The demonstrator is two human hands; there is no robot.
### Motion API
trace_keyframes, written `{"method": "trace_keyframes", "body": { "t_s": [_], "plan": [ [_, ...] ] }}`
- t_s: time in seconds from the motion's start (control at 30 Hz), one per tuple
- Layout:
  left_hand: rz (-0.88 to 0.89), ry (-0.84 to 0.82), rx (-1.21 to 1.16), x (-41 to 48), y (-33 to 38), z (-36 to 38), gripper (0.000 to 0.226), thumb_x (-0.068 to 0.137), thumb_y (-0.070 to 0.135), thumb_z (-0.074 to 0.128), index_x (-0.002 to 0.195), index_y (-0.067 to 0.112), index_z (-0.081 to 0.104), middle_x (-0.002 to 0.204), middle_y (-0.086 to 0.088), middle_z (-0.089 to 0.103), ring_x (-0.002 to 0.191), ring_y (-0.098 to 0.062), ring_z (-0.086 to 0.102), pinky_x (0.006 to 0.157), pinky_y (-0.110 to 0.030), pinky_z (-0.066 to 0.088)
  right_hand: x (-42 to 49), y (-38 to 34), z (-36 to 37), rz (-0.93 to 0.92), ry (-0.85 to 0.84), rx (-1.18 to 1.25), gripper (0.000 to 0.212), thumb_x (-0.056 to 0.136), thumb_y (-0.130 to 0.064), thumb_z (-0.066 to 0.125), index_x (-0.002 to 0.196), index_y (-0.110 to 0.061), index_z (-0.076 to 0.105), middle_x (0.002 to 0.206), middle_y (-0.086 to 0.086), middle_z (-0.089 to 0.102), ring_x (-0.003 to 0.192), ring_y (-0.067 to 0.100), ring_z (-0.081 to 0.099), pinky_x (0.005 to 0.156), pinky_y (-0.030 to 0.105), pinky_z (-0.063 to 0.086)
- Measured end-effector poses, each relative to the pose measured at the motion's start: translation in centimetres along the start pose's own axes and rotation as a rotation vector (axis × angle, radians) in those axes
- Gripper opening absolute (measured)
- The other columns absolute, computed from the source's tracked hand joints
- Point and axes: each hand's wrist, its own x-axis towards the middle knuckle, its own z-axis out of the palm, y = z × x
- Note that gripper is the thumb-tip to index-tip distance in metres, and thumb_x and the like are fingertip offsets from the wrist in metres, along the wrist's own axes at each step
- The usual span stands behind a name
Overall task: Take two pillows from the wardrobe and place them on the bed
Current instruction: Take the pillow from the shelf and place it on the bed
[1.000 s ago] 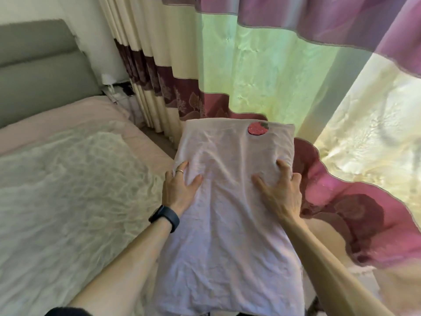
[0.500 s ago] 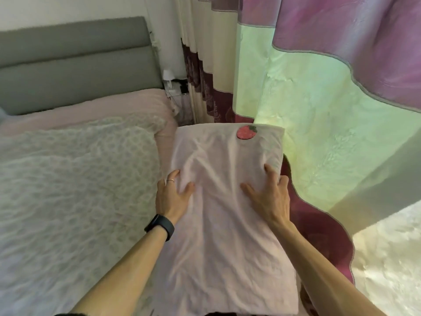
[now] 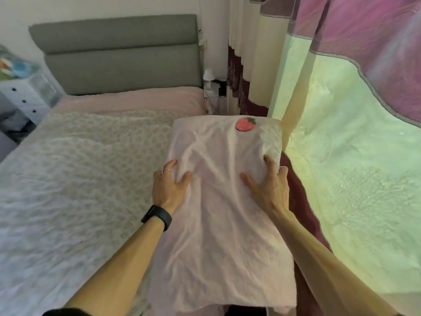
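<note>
Left hand, right hand grip pillow edges (strawberry patch up); view swung toward headboard, perhaps nearer.

One cam only, head-worn, wide-angle w/ edge bending. Looks fwd + down from standing height. Pillow very near, fills lower centre. Faces headboard across bed, mid-far. Curtain close along R side.
</note>
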Motion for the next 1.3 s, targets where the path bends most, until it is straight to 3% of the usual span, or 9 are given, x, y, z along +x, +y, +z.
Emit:
{"method": "trace_keyframes", "body": {
  "t_s": [0.17, 0.37, 0.57, 0.67, 0.83, 1.07, 1.17, 1.3],
  "plan": [
    [-0.066, 0.064, -0.019, 6.9, 0.3, 1.9, 0.056, 0.086, 0.054, 0.065, 0.134, 0.032, 0.049, 0.126, -0.008, 0.05, 0.082, -0.015, 0.048, 0.071, -0.026, 0.04, 8.7, -1.9, 3.6, -0.046, -0.073, 0.024, 0.085, 0.07, -0.074, 0.069, 0.14, -0.044, 0.029, 0.115, -0.003, 0.035, 0.107, 0.034, 0.057, 0.09, 0.046, 0.05],
    [-0.126, 0.091, -0.014, 19.2, 1.0, 5.1, 0.059, 0.085, 0.058, 0.063, 0.136, 0.031, 0.048, 0.124, -0.009, 0.048, 0.08, -0.02, 0.053, 0.071, -0.028, 0.044, 21.6, -4.9, 9.6, -0.064, -0.155, -0.005, 0.086, 0.071, -0.077, 0.067, 0.14, -0.044, 0.026, 0.113, -0.005, 0.032, 0.105, 0.033, 0.057, 0.087, 0.047, 0.052],
    [-0.159, 0.108, -0.028, 30.0, 2.9, 6.4, 0.06, 0.085, 0.062, 0.059, 0.136, 0.035, 0.043, 0.124, -0.005, 0.043, 0.087, -0.026, 0.059, 0.075, -0.032, 0.05, 33.2, -8.3, 14.0, -0.053, -0.188, -0.006, 0.089, 0.066, -0.083, 0.062, 0.139, -0.048, 0.024, 0.124, 0.003, 0.042, 0.108, 0.037, 0.057, 0.089, 0.053, 0.054],
    [-0.171, 0.11, -0.019, 35.5, 3.7, 7.2, 0.061, 0.086, 0.061, 0.058, 0.138, 0.034, 0.042, 0.126, -0.006, 0.043, 0.094, -0.031, 0.061, 0.083, -0.035, 0.052, 38.4, -9.6, 16.3, -0.063, -0.206, -0.007, 0.088, 0.068, -0.081, 0.062, 0.14, -0.048, 0.024, 0.122, 0.003, 0.041, 0.109, 0.038, 0.057, 0.09, 0.053, 0.054],
    [-0.179, 0.124, -0.002, 45.3, 4.2, 9.6, 0.062, 0.088, 0.06, 0.057, 0.14, 0.032, 0.04, 0.13, -0.01, 0.042, 0.1, -0.036, 0.06, 0.089, -0.044, 0.053, 48.3, -11.3, 21.4, -0.097, -0.225, 0.004, 0.085, 0.071, -0.079, 0.064, 0.14, -0.048, 0.025, 0.133, 0.006, 0.04, 0.114, 0.038, 0.056, 0.093, 0.052, 0.053],
    [-0.262, 0.159, -0.012, 61.4, 5.4, 14.9, 0.062, 0.088, 0.06, 0.059, 0.14, 0.033, 0.04, 0.133, -0.009, 0.041, 0.101, -0.035, 0.06, 0.089, -0.046, 0.054, 64.6, -12.8, 29.8, -0.097, -0.288, 0.019, 0.085, 0.071, -0.078, 0.063, 0.141, -0.048, 0.027, 0.143, 0.006, 0.036, 0.128, 0.038, 0.047, 0.101, 0.053, 0.047],
    [-0.307, 0.198, -0.02, 67.5, 6.1, 17.0, 0.061, 0.086, 0.058, 0.06, 0.139, 0.034, 0.042, 0.133, -0.009, 0.044, 0.106, -0.033, 0.059, 0.092, -0.043, 0.052, 71.0, -14.1, 32.7, -0.111, -0.322, 0.022, 0.084, 0.072, -0.075, 0.065, 0.142, -0.047, 0.028, 0.135, 0.005, 0.04, 0.124, 0.036, 0.05, 0.098, 0.05, 0.047],
    [-0.377, 0.212, -0.042, 74.3, 6.6, 19.3, 0.061, 0.084, 0.06, 0.06, 0.139, 0.037, 0.042, 0.133, -0.006, 0.043, 0.101, -0.029, 0.061, 0.082, -0.032, 0.05, 78.3, -15.7, 36.2, -0.116, -0.366, 0.02, 0.084, 0.074, -0.071, 0.068, 0.143, -0.044, 0.028, 0.138, 0.007, 0.037, 0.125, 0.036, 0.048, 0.1, 0.049, 0.046]
  ]
}}
